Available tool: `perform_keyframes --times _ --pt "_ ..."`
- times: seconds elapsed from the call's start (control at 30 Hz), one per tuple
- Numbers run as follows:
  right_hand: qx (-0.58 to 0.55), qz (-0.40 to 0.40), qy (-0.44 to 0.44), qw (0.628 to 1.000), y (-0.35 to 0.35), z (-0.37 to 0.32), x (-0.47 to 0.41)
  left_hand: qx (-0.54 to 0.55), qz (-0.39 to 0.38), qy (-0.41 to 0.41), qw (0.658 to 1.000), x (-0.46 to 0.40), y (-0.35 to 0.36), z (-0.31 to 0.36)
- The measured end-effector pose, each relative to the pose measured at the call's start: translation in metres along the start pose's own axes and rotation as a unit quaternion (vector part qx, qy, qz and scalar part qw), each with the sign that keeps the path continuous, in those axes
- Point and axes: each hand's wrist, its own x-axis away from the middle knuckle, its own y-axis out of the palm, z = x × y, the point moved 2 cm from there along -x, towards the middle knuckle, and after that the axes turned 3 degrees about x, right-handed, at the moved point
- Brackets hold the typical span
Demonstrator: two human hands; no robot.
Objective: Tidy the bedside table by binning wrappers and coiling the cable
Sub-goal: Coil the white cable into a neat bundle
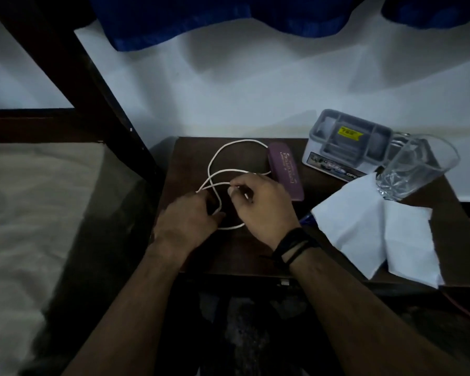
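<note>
On top of the dark bedside table [255,251] lies a thin white cable [215,158], bent into loose loops that cross over each other; both hands are on it. The right hand [261,204], with black bands on its wrist, has its fingertips curled in and pinches one strand of the cable near the middle of the loops; the left hand [187,223] sits just beside it, with its fingers bent down onto the near part of the cable, and it seems to hold a strand too, though the dim light makes that hard to see. Just behind the right hand lies a long purple case [285,172], and the far loop of the cable touches its end; to the right stands a grey box [347,142] with a yellow sticker on its lid; next to that is a clear glass [415,169]. A white sheet of paper [375,229] lies in front of the glass and hangs over the table's edge; a bed with a pale sheet [25,213] is on the left.
</note>
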Motion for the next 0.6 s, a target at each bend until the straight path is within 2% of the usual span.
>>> perform_keyframes --times 0.17,0.27,0.33,0.5,0.6 --pt "0.017 -0.050 0.025 0.998 0.006 0.000 -0.013 0.044 0.111 0.001 0.993 -0.009 -0.011 -0.020" --pt "-0.004 -0.054 0.044 0.998 0.011 -0.001 -0.015 0.003 0.064 -0.048 0.997 -0.012 -0.008 -0.033" --pt "-0.026 -0.065 0.052 0.996 0.014 -0.002 -0.014 0.011 0.052 -0.043 0.998 -0.015 -0.006 -0.039" --pt "-0.076 -0.087 0.062 0.991 0.012 0.001 -0.010 0.061 0.060 -0.037 0.996 -0.017 -0.011 -0.037" --pt "-0.108 -0.098 0.083 0.986 0.010 0.006 -0.010 0.124 0.120 -0.039 0.984 -0.017 -0.017 -0.034"
